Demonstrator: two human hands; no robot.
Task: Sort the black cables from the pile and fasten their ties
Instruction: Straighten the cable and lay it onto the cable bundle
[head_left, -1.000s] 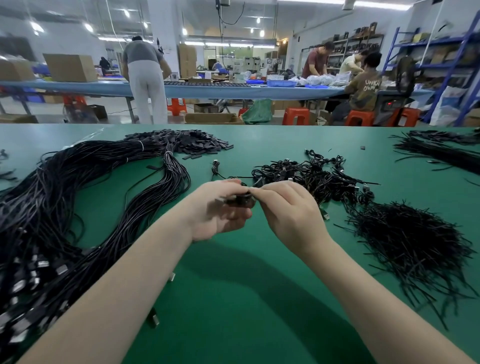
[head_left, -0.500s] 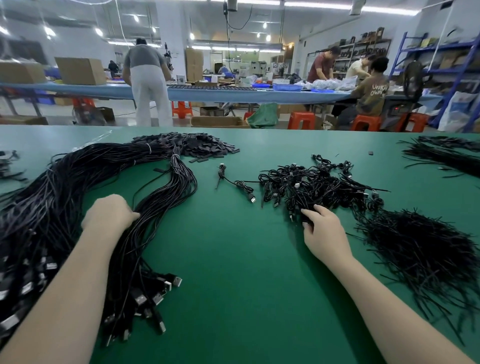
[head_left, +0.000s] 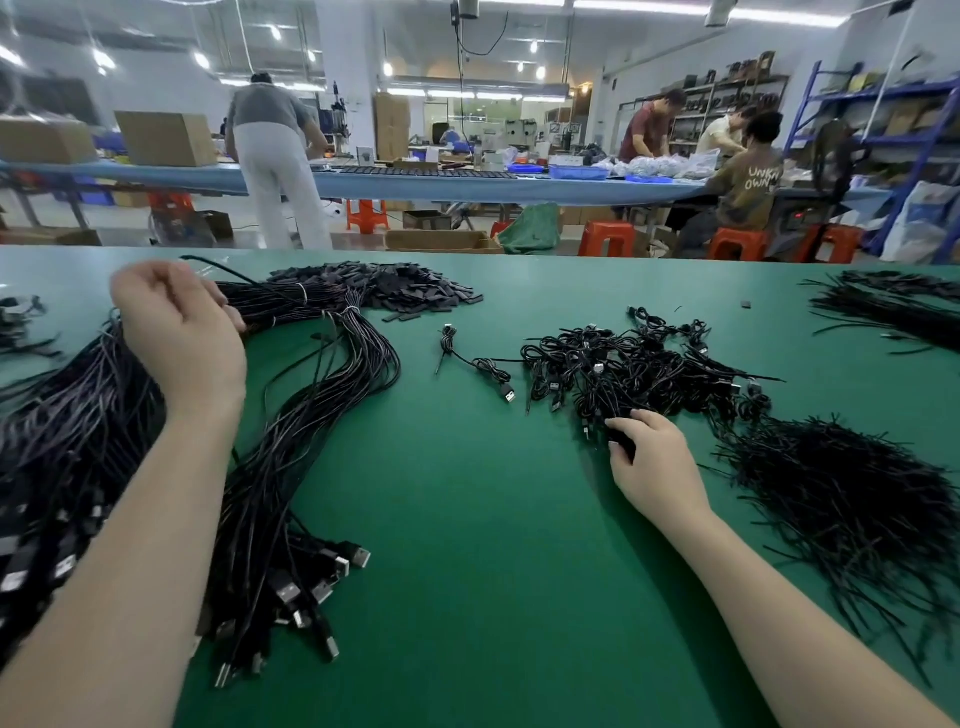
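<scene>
A thick bundle of long black cables (head_left: 291, 426) with USB plugs sweeps across the left of the green table (head_left: 467, 571). My left hand (head_left: 179, 332) is raised over its far part, fingers curled round a single black cable (head_left: 218, 267) whose end sticks out past the knuckles. A pile of coiled, tied cables (head_left: 634, 369) lies at centre right. At that pile's near edge is my right hand (head_left: 652, 462), thumb and fingers pinching a dark coiled cable (head_left: 626, 448). A heap of thin black ties (head_left: 841, 499) lies right of that hand.
One loose coiled cable (head_left: 483, 366) lies between the bundle and the pile. Flat black pieces (head_left: 395, 291) are heaped at the back, and more black strands (head_left: 893, 312) lie far right. People work at a blue bench (head_left: 415, 182) beyond the table.
A second ago both hands held one small coil together at centre. They then parted; my left hand has since risen farther along the long bundle holding one cable. My right hand stays at the coiled pile.
</scene>
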